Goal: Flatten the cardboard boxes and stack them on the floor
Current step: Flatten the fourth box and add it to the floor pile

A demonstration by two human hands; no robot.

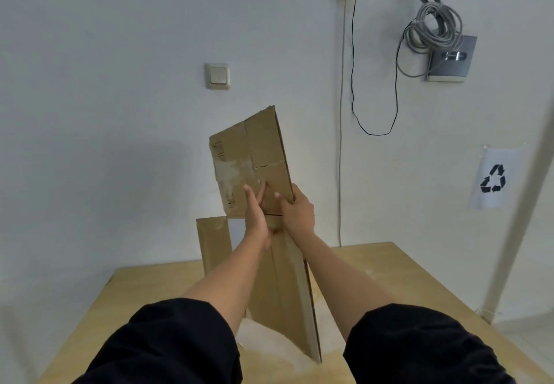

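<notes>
flattened cardboard box (257,171) held upright above the wooden table (389,278), its lower panels reaching down toward the tabletop. left hand (257,216) lies against the near face with fingers straight, pressing. right hand (296,210) grips the box's right edge, fingers curled around it. a recycling sign (493,178) hangs on the wall at right.

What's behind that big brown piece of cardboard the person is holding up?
Behind the flattened brown cardboard box you can see pale wall and a narrow cardboard strip standing at the wooden table's far edge. Whatever lies directly behind the panel is hidden.
</notes>
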